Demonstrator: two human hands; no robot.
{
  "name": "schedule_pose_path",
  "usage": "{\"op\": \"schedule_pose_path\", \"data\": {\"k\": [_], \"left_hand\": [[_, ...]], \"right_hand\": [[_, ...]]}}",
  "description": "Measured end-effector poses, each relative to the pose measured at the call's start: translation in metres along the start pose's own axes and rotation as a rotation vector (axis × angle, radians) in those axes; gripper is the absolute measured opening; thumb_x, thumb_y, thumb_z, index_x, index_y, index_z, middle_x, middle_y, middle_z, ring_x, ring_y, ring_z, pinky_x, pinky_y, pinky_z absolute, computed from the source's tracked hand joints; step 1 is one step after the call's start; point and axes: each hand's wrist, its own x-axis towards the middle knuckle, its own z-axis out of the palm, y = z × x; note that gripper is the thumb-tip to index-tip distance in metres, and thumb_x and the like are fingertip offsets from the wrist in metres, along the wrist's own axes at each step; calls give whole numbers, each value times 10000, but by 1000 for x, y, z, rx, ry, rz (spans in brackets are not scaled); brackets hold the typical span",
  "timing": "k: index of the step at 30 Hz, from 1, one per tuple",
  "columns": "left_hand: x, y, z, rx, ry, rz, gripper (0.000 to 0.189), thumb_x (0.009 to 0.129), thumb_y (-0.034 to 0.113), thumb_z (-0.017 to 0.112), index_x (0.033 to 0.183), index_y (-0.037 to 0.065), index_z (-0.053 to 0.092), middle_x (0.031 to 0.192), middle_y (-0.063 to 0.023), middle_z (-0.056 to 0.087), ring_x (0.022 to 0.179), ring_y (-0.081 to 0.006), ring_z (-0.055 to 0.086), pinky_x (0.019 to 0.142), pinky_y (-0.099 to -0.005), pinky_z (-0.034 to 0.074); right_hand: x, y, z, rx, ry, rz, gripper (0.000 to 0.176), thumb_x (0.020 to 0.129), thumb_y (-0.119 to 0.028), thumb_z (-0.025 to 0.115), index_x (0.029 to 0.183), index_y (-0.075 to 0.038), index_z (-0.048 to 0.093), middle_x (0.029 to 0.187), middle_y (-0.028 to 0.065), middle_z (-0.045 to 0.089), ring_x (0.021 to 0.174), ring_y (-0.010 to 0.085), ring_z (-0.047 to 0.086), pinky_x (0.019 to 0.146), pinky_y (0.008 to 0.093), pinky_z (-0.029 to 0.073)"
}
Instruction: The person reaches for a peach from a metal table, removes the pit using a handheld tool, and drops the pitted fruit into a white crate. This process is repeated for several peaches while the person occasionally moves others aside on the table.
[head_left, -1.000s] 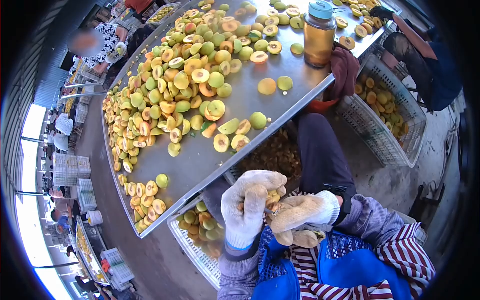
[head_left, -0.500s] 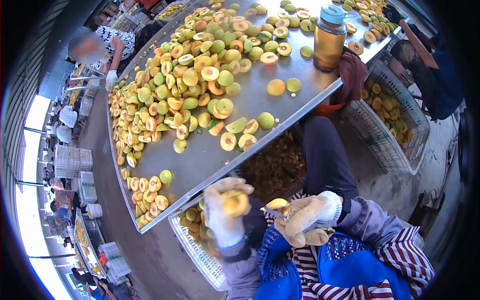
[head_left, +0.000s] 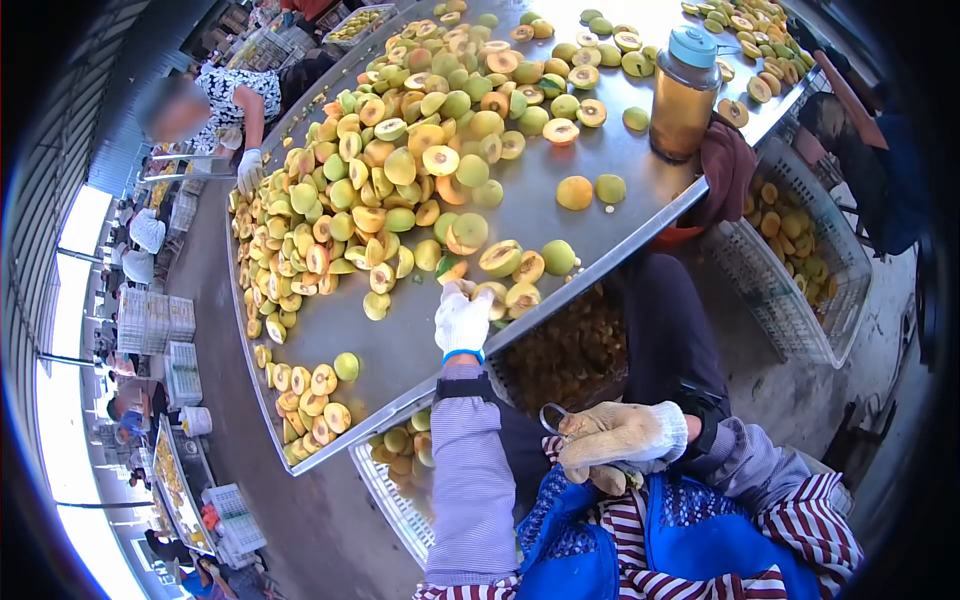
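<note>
Gloved left hand (head_left: 463, 320) reaches onto the steel table (head_left: 400, 335), halved fruit (head_left: 522, 296) at its fingertips, grip unclear; right hand (head_left: 620, 435), nearer the body, clutches a looped metal tool (head_left: 549, 413).

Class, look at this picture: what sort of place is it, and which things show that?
Probably a fruit-processing workshop: a long shiny metal table heaped with halved yellow-green fruit, and white plastic mesh crates of fruit beside it.

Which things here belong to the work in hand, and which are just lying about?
In use: left hand at the fruit halves on the table; right hand gripping a tool.
Lying about: bottle, cloth, crate.
</note>
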Motion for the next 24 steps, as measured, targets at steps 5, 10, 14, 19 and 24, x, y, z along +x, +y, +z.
{"op": "schedule_pose_path", "data": {"k": [5,10,14,19,24], "left_hand": [[-9,-8,23,-63,88,202,454,804,360,698,1110,39,600,929,-164,703,901,-312,682,826,-402,513],[-19,13,6,-2,-57,29,445,803,362,705,1125,86,571,967,-143,691,890,-264,676,812,-388,510],[-26,2,5,-532,-30,67,446,832,253,741,1156,13,549,1056,-112,662,938,-188,647,826,-332,510],[-92,34,-24,-1146,-185,218,555,871,192,739,1295,-59,482,1291,-149,552,1112,-167,573,993,-310,456],[-139,49,-17,-1395,-289,196,382,910,240,677,1204,37,539,1280,-174,587,1086,-212,596,956,-335,491]], "right_hand": [[-2,-18,15,-103,157,-10,248,961,-319,624,936,-78,570,574,28,594,424,84,538,360,201,379],[-5,-30,25,-224,270,-30,285,950,-363,635,878,-103,545,559,-3,564,422,73,495,382,218,360],[-9,-27,20,-171,320,-153,292,956,-359,632,865,-96,541,567,-6,562,444,69,506,397,217,369],[-7,-28,14,-299,385,-290,269,962,-326,632,854,-95,548,600,-11,578,490,64,542,427,202,413],[-7,-33,21,-279,452,-218,253,953,-332,642,901,-98,564,635,-10,594,506,63,568,410,202,423]]}}
